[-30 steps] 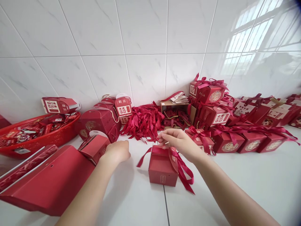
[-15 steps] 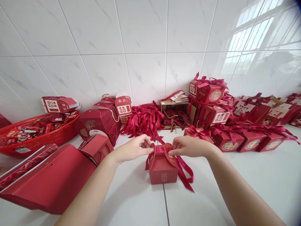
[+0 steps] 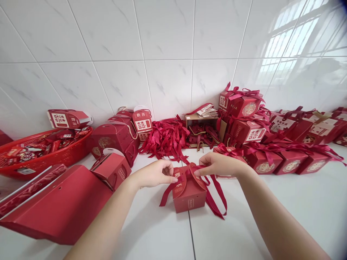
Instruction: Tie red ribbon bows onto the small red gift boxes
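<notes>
A small red gift box (image 3: pixel 189 200) with rounded top flaps stands in front of me. A dark red ribbon (image 3: pixel 217 187) runs through its flaps, with one tail out to the left and longer loops down the right. My left hand (image 3: pixel 157 174) is closed, thumb and fingers pinching the ribbon against the left flap (image 3: pixel 180 187). At the right flap (image 3: pixel 197 176), my right hand (image 3: pixel 217 165) also pinches, thumb on the flap's edge and ribbon under the fingers. Its fingertips are partly hidden.
Behind the box lie a heap of ribbons (image 3: pixel 169 139) and an open carton (image 3: pixel 204 141). Ribbon-tied boxes (image 3: pixel 267 162) fill the right side. At left are a red basket (image 3: pixel 54 159) of wrapped sweets, more boxes (image 3: pixel 111 141) and a large red box (image 3: pixel 62 202).
The left flap has tipped down and leftward, showing its print, and the ribbon's left tail now reaches further out. Both hands remain at the box; the right-hand ribbon loops have shifted slightly.
</notes>
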Available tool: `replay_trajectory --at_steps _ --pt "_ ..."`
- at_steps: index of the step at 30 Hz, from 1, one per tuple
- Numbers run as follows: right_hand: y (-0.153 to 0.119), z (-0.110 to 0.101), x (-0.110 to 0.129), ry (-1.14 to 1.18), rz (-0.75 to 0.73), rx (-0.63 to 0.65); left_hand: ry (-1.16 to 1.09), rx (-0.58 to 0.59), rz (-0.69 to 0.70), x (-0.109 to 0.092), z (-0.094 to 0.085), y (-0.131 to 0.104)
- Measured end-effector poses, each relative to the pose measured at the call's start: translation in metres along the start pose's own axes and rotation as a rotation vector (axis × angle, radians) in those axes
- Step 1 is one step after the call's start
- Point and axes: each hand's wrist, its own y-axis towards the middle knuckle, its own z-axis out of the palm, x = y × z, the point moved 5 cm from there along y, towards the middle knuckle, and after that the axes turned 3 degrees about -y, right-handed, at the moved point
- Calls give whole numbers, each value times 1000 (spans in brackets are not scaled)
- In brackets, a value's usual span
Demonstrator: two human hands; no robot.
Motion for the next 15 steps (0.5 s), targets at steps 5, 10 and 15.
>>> replay_trajectory --at_steps 5,10,15 --pt "-7 -7 2 121 -73 7 -191 78 -12 4 3 2" --pt "-14 -13 2 160 -73 25 -109 120 46 7 0 2" --pt "-14 -16 -9 94 -6 9 118 40 -57 18 -8 3"
